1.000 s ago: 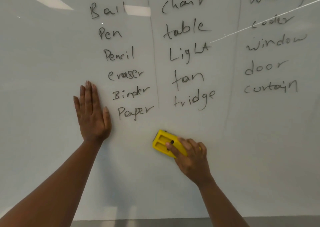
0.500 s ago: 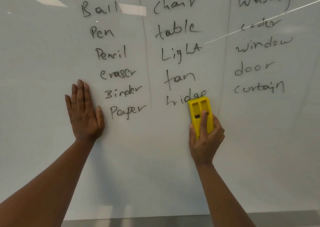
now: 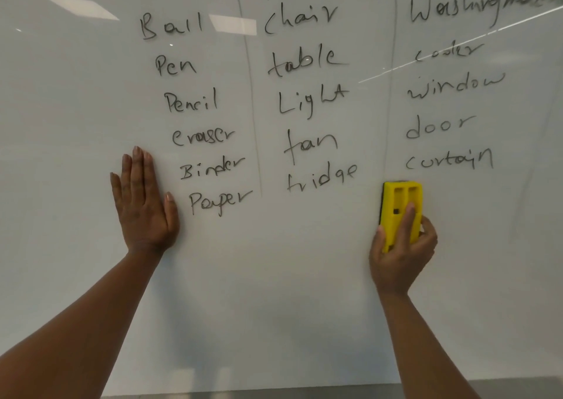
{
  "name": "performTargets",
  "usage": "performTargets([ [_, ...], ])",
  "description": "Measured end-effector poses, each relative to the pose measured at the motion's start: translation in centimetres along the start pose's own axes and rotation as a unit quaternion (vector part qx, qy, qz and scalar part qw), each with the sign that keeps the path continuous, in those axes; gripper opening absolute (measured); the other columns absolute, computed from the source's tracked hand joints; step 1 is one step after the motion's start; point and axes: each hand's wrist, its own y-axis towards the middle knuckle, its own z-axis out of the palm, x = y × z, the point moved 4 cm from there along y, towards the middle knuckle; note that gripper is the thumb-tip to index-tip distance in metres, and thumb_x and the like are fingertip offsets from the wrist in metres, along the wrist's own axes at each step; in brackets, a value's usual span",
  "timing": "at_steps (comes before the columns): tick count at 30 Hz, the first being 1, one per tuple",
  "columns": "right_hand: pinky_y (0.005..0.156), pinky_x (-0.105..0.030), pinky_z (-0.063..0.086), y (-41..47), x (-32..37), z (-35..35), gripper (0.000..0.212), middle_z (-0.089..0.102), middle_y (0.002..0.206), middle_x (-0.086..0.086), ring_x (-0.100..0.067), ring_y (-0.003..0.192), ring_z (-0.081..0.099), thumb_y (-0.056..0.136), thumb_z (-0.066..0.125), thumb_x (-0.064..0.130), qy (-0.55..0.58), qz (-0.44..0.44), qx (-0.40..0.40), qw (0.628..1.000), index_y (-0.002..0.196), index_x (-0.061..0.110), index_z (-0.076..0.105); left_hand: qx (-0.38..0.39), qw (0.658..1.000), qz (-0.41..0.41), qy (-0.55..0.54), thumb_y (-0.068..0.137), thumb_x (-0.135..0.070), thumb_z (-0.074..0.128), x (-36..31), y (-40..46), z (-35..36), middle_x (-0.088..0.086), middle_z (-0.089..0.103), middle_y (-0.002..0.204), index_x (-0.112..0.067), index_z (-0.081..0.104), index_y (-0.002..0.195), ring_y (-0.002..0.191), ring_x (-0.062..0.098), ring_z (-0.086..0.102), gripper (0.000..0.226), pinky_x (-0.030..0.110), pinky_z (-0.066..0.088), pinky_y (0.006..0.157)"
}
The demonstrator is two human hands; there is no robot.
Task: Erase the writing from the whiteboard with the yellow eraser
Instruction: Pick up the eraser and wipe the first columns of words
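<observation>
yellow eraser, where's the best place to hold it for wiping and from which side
Take the yellow eraser by its lower half, coming from below, as the right hand does now: thumb on the left long edge, fingers on the right edge, one finger along the ribbed back. It stands upright and flat against the whiteboard, so this grip likely leaves the top free to sweep up into "curtain".

Left hand [image 3: 144,202] pressed flat on the whiteboard [image 3: 274,292] beside "Paper" [image 3: 220,201]; right hand [image 3: 401,252] grips the upright yellow eraser [image 3: 399,209] just below "curtain" [image 3: 449,161], right of "fridge" [image 3: 321,179].
</observation>
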Motion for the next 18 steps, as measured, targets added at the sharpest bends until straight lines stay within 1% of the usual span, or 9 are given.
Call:
performTargets([
  [3, 0.078, -0.052, 0.044, 0.9, 1.9, 0.3, 0.055, 0.050, 0.111, -0.040, -0.053, 0.098, 0.051, 0.081, 0.065, 0.008, 0.032, 0.056, -0.018, 0.998, 0.131, -0.006, 0.045, 0.003, 1.000, -0.001, 0.004, 0.090, -0.027, 0.026, 0.0, 0.0, 0.1, 0.023, 0.023, 0.150, 0.004, 0.021, 0.143, 0.141, 0.028, 0.014, 0.061, 0.036, -0.001, 0.118],
  [5, 0.079, -0.051, 0.044, 1.1, 3.5, 0.6, 0.055, 0.050, 0.110, -0.039, -0.051, 0.099, 0.051, 0.081, 0.064, 0.011, 0.050, 0.060, -0.023, 0.997, 0.131, -0.005, 0.045, 0.004, 1.000, -0.002, 0.005, 0.090, -0.027, 0.026, 0.0, 0.0, 0.2, 0.023, 0.023, 0.150, 0.004, 0.021, 0.143, 0.141, 0.030, 0.014, 0.062, 0.036, -0.001, 0.118],
  [7, 0.078, -0.048, 0.045, 0.7, 5.7, 1.1, 0.053, 0.053, 0.110, -0.037, -0.043, 0.101, 0.049, 0.082, 0.061, 0.018, 0.056, 0.017, -0.017, 0.998, 0.129, -0.003, 0.048, 0.004, 1.000, 0.000, 0.007, 0.090, -0.027, 0.026, -0.1, 0.0, 0.2, 0.024, 0.023, 0.150, 0.004, 0.021, 0.143, 0.141, 0.032, 0.015, 0.062, 0.036, -0.001, 0.118],
  [9, 0.074, -0.043, 0.046, -0.3, 8.1, 1.7, 0.050, 0.056, 0.110, -0.034, -0.033, 0.097, 0.042, 0.085, 0.054, 0.026, 0.058, -0.035, 0.002, 0.998, 0.128, 0.001, 0.051, 0.004, 1.000, 0.000, 0.009, 0.090, -0.027, 0.026, -0.1, 0.0, 0.2, 0.024, 0.024, 0.150, 0.004, 0.022, 0.143, 0.140, 0.032, 0.015, 0.061, 0.036, -0.001, 0.118],
  [11, 0.071, -0.040, 0.045, -1.3, 10.0, 2.4, 0.050, 0.057, 0.110, -0.030, -0.031, 0.092, 0.040, 0.085, 0.049, 0.030, 0.065, -0.062, 0.017, 0.996, 0.128, 0.004, 0.052, 0.006, 1.000, -0.002, 0.009, 0.090, -0.027, 0.026, -0.2, 0.0, 0.1, 0.024, 0.024, 0.149, 0.004, 0.022, 0.142, 0.140, 0.031, 0.015, 0.061, 0.035, -0.002, 0.118],
  [12, 0.070, -0.039, 0.045, -1.8, 10.8, 2.6, 0.050, 0.056, 0.112, -0.028, -0.030, 0.091, 0.040, 0.085, 0.049, 0.030, 0.068, -0.075, 0.020, 0.995, 0.129, 0.006, 0.051, 0.006, 1.000, -0.003, 0.010, 0.089, -0.026, 0.026, -0.2, 0.0, 0.1, 0.024, 0.024, 0.149, 0.004, 0.022, 0.142, 0.140, 0.031, 0.015, 0.061, 0.035, -0.002, 0.118],
  [14, 0.068, -0.036, 0.044, -2.6, 11.9, 3.0, 0.051, 0.045, 0.119, -0.021, -0.029, 0.087, 0.040, 0.085, 0.049, 0.032, 0.061, -0.117, 0.029, 0.991, 0.131, 0.012, 0.044, 0.007, 1.000, -0.003, 0.010, 0.089, -0.026, 0.027, -0.2, 0.1, 0.0, 0.024, 0.024, 0.149, 0.005, 0.022, 0.142, 0.140, 0.031, 0.015, 0.061, 0.035, -0.002, 0.118],
  [16, 0.065, -0.034, 0.042, -3.3, 12.3, 3.2, 0.051, 0.037, 0.120, -0.015, -0.027, 0.082, 0.038, 0.085, 0.046, 0.035, 0.043, -0.184, 0.044, 0.981, 0.132, 0.016, 0.038, 0.008, 1.000, -0.003, 0.008, 0.089, -0.026, 0.026, -0.3, 0.1, 0.0, 0.024, 0.025, 0.149, 0.005, 0.023, 0.142, 0.140, 0.030, 0.015, 0.061, 0.035, -0.001, 0.118],
  [18, 0.061, -0.032, 0.041, -3.3, 12.1, 3.1, 0.051, 0.036, 0.120, -0.014, -0.026, 0.077, 0.035, 0.083, 0.046, 0.035, 0.034, -0.261, 0.050, 0.963, 0.131, 0.019, 0.038, 0.010, 1.000, -0.006, 0.006, 0.089, -0.027, 0.026, -0.2, 0.1, 0.0, 0.023, 0.025, 0.149, 0.004, 0.023, 0.142, 0.140, 0.029, 0.015, 0.062, 0.035, 0.000, 0.118],
])
